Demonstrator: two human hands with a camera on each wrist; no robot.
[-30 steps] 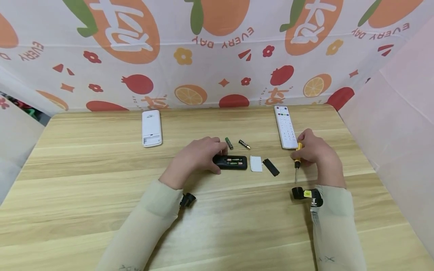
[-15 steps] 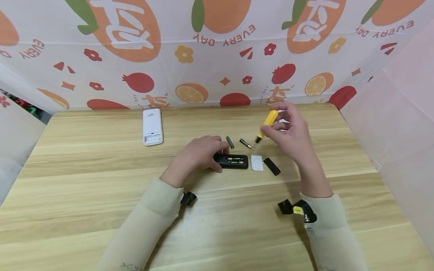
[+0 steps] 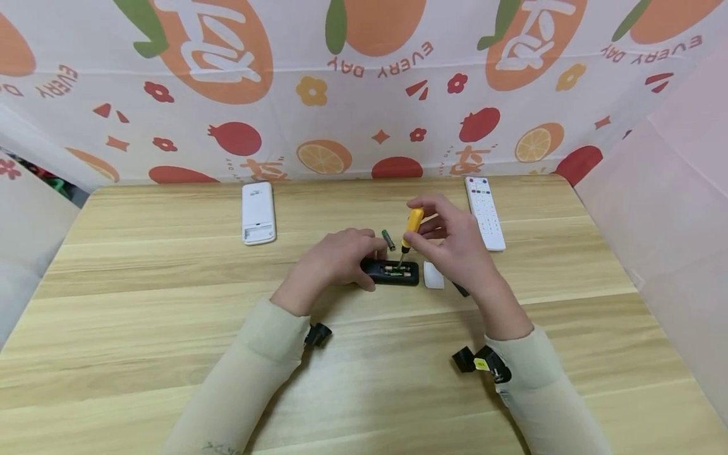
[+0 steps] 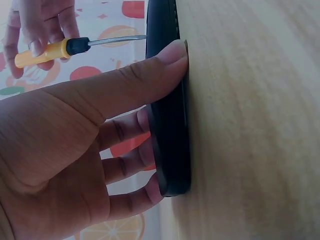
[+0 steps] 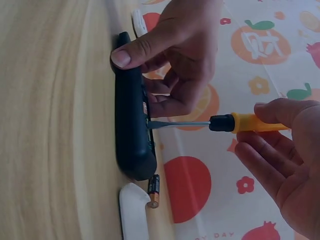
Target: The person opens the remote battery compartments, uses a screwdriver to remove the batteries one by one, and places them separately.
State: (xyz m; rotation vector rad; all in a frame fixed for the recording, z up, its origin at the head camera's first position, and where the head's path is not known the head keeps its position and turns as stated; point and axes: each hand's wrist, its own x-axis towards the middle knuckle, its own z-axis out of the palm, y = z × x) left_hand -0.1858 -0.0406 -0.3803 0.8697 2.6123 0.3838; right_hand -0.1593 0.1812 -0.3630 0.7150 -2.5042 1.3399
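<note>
My left hand (image 3: 344,256) grips one end of a black remote control (image 3: 372,272), thumb on the near side and fingers on the far side. The remote lies on the table with its battery compartment facing up and batteries (image 3: 397,273) inside. In my right hand (image 3: 455,243) is a screwdriver (image 3: 413,222) with a yellow handle, pinched between thumb and fingers. Its flat metal tip (image 5: 155,124) reaches down into the compartment in the right wrist view. A loose green battery (image 3: 388,239) lies behind the remote. Another loose battery (image 5: 154,191) shows in the right wrist view.
Right of the black remote lie a small white cover (image 3: 433,276) and a black battery cover (image 3: 461,289), partly hidden by my right hand. One white remote (image 3: 486,215) lies at the back right. A white remote, back up (image 3: 258,213), lies at the back left of the wooden table (image 3: 142,284).
My right hand has lifted the screwdriver from beside the right white remote and moved it left, turning its tip down into the black remote's compartment. My left hand has stayed in place.
</note>
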